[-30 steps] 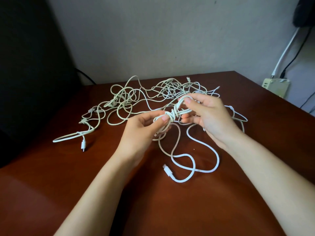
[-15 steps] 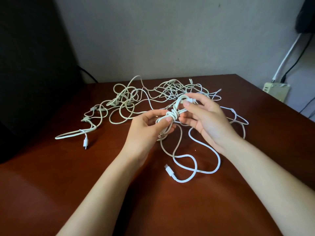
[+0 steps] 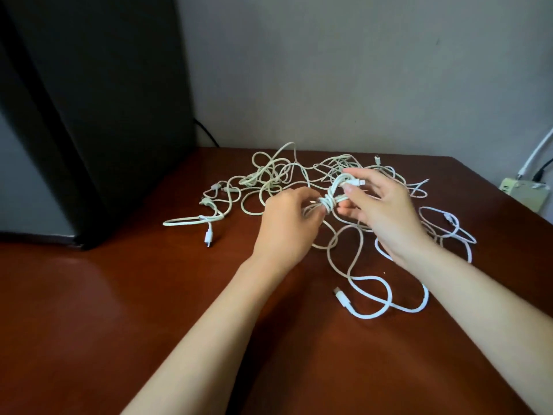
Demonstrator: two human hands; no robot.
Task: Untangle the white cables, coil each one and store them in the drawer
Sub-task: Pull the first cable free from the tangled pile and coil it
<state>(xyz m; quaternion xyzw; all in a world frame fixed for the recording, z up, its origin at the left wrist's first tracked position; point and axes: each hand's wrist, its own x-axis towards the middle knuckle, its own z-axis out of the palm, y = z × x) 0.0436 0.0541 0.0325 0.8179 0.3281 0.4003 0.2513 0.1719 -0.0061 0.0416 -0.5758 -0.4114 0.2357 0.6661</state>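
Observation:
A tangle of white cables spreads over the back half of the brown table. Between my hands sits a tight knot, lifted a little above the table. My left hand grips the cable bundle on the knot's left side. My right hand pinches a connector end above the knot, other fingers spread. A loose white cable with a plug trails from the knot toward me. No drawer is in view.
A tall black box stands at the table's left rear. A pale power strip with plugged leads sits off the right edge by the wall. Another cable end with a plug lies left of my hands.
The view has swung right and lower. My right hand has pulled a connector end up out of the knot; my left hand keeps its grip beside the knot.

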